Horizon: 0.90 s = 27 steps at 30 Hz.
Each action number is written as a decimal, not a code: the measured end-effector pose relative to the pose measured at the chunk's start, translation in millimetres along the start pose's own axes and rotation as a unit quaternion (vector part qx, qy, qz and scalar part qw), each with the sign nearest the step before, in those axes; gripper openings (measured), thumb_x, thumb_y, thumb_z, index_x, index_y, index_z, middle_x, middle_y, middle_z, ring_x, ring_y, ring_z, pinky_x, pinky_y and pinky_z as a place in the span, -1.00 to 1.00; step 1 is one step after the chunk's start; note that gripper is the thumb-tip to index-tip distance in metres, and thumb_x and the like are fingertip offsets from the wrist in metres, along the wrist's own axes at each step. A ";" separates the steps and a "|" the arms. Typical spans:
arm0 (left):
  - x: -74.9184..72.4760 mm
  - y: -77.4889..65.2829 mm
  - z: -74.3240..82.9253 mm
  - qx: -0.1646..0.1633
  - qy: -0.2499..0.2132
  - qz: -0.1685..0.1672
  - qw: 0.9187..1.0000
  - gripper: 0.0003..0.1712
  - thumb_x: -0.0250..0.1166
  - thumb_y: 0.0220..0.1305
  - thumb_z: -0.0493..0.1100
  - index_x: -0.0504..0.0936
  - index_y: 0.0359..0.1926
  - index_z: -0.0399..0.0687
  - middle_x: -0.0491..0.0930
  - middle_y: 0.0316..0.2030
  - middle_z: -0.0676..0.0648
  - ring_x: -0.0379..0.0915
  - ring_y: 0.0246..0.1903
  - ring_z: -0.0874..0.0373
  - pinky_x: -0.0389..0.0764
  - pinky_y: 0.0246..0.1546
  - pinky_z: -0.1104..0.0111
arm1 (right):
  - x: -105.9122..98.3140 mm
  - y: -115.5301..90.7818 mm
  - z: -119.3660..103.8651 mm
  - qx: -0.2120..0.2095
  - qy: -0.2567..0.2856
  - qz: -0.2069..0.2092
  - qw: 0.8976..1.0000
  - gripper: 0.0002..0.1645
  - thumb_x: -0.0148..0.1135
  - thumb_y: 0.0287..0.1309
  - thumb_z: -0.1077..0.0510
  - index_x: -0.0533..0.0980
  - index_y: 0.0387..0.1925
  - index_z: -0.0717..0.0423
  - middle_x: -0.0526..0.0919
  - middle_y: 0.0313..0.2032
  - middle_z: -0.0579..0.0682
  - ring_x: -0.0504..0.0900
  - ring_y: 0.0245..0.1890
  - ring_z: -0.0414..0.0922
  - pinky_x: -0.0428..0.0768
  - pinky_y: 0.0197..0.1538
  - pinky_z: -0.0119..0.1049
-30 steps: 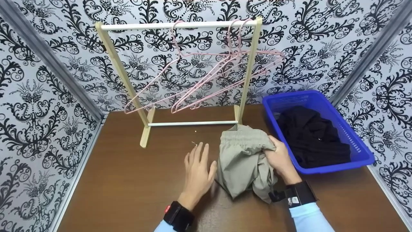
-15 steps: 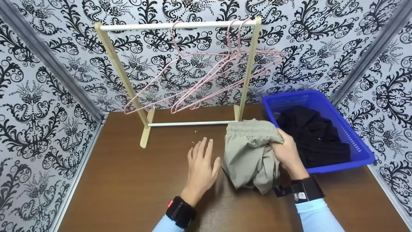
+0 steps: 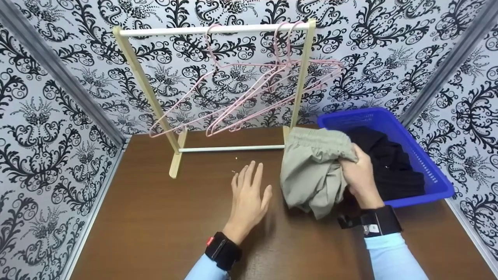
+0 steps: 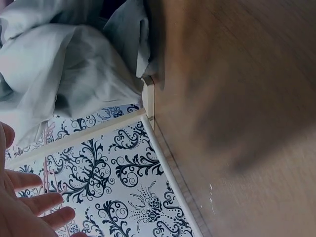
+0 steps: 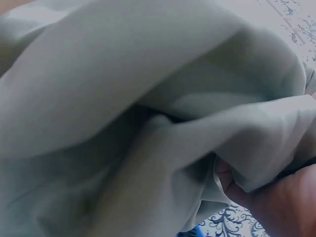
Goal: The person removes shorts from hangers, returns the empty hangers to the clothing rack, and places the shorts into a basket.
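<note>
A pair of grey-green pants (image 3: 315, 171) with a gathered elastic waistband hangs bunched above the table. My right hand (image 3: 361, 177) grips the waistband at its right end. In the right wrist view, folds of the pants (image 5: 148, 128) fill most of the picture, with part of the right hand (image 5: 281, 202) at the lower right. My left hand (image 3: 249, 200) is held with fingers spread, left of the pants and apart from them. The left wrist view shows this hand (image 4: 24, 207) holding nothing, with the pants (image 4: 74, 69) beyond it. How the legs of the pants lie is hidden in the folds.
A wooden rack (image 3: 146, 83) with a white rail (image 3: 167, 31) stands at the back. Several pink hangers (image 3: 183, 99) hang from it. At the right, a blue basket (image 3: 432, 175) holds dark clothing (image 3: 397, 163). Patterned walls enclose the brown table (image 3: 155, 225).
My right hand has carried the pants up and to the right, toward the basket, and they now overlap its left edge in view. My left hand has shifted slightly right and forward, fingers still spread.
</note>
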<state>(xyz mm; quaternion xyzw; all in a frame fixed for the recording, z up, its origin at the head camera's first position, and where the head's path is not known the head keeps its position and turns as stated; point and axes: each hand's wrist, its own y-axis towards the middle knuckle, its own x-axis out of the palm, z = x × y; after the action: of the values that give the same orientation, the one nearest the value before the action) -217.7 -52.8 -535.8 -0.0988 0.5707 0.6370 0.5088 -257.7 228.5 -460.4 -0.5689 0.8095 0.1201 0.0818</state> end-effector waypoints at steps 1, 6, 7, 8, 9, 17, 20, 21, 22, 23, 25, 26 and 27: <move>-0.1 0.3 0.1 0.000 0.000 0.000 1.000 -0.30 0.25 0.40 -0.02 0.39 0.46 -0.23 0.37 0.42 -0.28 0.31 0.37 -0.22 0.23 0.34 -0.19 | -1.6 1.1 -2.3 0.002 0.003 0.005 1.000 -0.59 0.14 0.29 0.29 0.59 0.16 0.19 0.63 -0.01 0.00 0.50 -0.09 -0.18 0.47 0.05 -0.42; -0.2 1.6 1.2 0.004 0.004 0.003 1.000 -0.29 0.25 0.40 -0.01 0.39 0.46 -0.23 0.38 0.41 -0.29 0.32 0.36 -0.24 0.26 0.32 -0.21 | -8.8 8.1 -11.6 0.001 0.015 0.034 0.999 -0.56 0.14 0.33 0.23 0.57 0.21 0.17 0.62 0.04 -0.01 0.50 -0.06 -0.20 0.45 0.08 -0.41; 0.0 1.7 1.8 0.004 0.004 0.002 1.000 -0.29 0.25 0.40 -0.01 0.39 0.46 -0.22 0.38 0.41 -0.29 0.32 0.35 -0.25 0.25 0.33 -0.20 | -9.9 9.8 -12.7 -0.002 0.023 0.040 0.999 -0.57 0.15 0.33 0.24 0.58 0.21 0.16 0.62 0.03 -0.03 0.50 -0.07 -0.21 0.46 0.07 -0.42; 0.0 2.1 2.7 0.003 0.005 0.000 1.000 -0.30 0.24 0.41 -0.01 0.38 0.46 -0.21 0.38 0.42 -0.29 0.32 0.36 -0.24 0.25 0.33 -0.20 | -11.3 11.5 -13.2 -0.001 0.030 0.046 0.998 -0.58 0.15 0.33 0.23 0.59 0.19 0.13 0.62 0.01 -0.07 0.51 -0.08 -0.22 0.47 0.05 -0.43; 0.2 2.4 3.4 0.003 0.005 -0.003 1.000 -0.30 0.23 0.41 0.00 0.38 0.47 -0.21 0.38 0.42 -0.28 0.32 0.36 -0.24 0.24 0.34 -0.20 | -12.5 13.5 -13.4 0.000 0.037 0.052 0.998 -0.61 0.16 0.34 0.23 0.61 0.16 0.10 0.62 -0.01 -0.09 0.51 -0.09 -0.22 0.48 0.03 -0.43; 1.0 5.0 8.2 0.004 0.009 -0.020 1.000 -0.31 0.23 0.42 -0.02 0.38 0.47 -0.18 0.37 0.44 -0.26 0.30 0.39 -0.21 0.25 0.36 -0.21 | -23.6 28.4 -15.7 0.018 0.083 0.105 0.991 -0.69 0.24 0.31 0.24 0.67 0.03 -0.08 0.62 -0.10 -0.19 0.54 -0.10 -0.25 0.51 0.02 -0.42; 1.4 5.8 8.8 0.011 0.015 -0.016 1.000 -0.31 0.24 0.41 -0.02 0.39 0.47 -0.18 0.37 0.43 -0.26 0.29 0.39 -0.21 0.25 0.36 -0.21 | -29.7 34.1 -17.4 0.023 0.102 0.122 0.987 -0.68 0.23 0.31 0.27 0.66 0.02 -0.08 0.62 -0.10 -0.19 0.53 -0.10 -0.25 0.48 0.03 -0.40; 1.6 5.8 8.8 0.014 0.017 -0.013 1.000 -0.31 0.24 0.40 -0.02 0.39 0.46 -0.18 0.37 0.43 -0.26 0.29 0.39 -0.21 0.25 0.35 -0.20 | -31.6 36.3 -17.5 0.023 0.118 0.128 0.984 -0.69 0.22 0.31 0.30 0.66 0.00 -0.08 0.61 -0.12 -0.19 0.53 -0.10 -0.24 0.48 0.03 -0.39; 1.7 5.8 9.0 0.017 0.019 -0.010 1.000 -0.31 0.24 0.40 -0.02 0.40 0.46 -0.19 0.38 0.42 -0.26 0.29 0.39 -0.22 0.26 0.35 -0.20 | -33.4 38.5 -17.3 0.022 0.134 0.135 0.981 -0.69 0.22 0.30 0.33 0.66 -0.03 -0.07 0.61 -0.14 -0.18 0.54 -0.11 -0.23 0.48 0.03 -0.38; 1.6 5.8 9.2 0.021 0.023 -0.008 0.999 -0.32 0.23 0.40 -0.01 0.40 0.45 -0.19 0.38 0.42 -0.26 0.29 0.38 -0.22 0.26 0.34 -0.20 | -35.4 40.7 -17.0 0.021 0.146 0.143 0.979 -0.68 0.20 0.29 0.35 0.65 -0.06 -0.06 0.61 -0.15 -0.18 0.53 -0.13 -0.23 0.49 0.02 -0.38; 2.2 5.7 8.9 0.026 0.026 -0.004 0.999 -0.32 0.21 0.40 0.00 0.41 0.45 -0.20 0.39 0.41 -0.27 0.30 0.37 -0.23 0.28 0.32 -0.21 | -39.5 44.4 -16.1 0.015 0.163 0.161 0.973 -0.67 0.18 0.28 0.40 0.64 -0.08 -0.04 0.60 -0.17 -0.17 0.53 -0.14 -0.23 0.49 0.02 -0.38; 2.3 5.7 8.9 0.027 0.027 -0.002 0.999 -0.32 0.21 0.40 0.00 0.41 0.44 -0.20 0.40 0.40 -0.28 0.31 0.37 -0.23 0.28 0.32 -0.21 | -42.0 45.9 -15.8 0.017 0.178 0.167 0.970 -0.66 0.16 0.28 0.42 0.63 -0.08 -0.04 0.60 -0.16 -0.16 0.53 -0.13 -0.22 0.49 0.04 -0.37; 2.3 5.8 8.9 0.028 0.028 -0.001 0.999 -0.32 0.21 0.40 0.01 0.41 0.44 -0.20 0.40 0.40 -0.28 0.31 0.37 -0.23 0.28 0.32 -0.21 | -44.4 47.3 -15.4 0.016 0.187 0.175 0.967 -0.64 0.15 0.28 0.43 0.63 -0.05 -0.02 0.60 -0.14 -0.15 0.53 -0.10 -0.22 0.49 0.07 -0.36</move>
<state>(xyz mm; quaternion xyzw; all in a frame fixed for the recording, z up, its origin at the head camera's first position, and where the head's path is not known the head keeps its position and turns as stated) -219.1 -43.3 -530.9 -0.1032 0.6022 0.6174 0.4955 -287.1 279.4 -428.9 -0.4289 0.8994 0.0117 -0.0841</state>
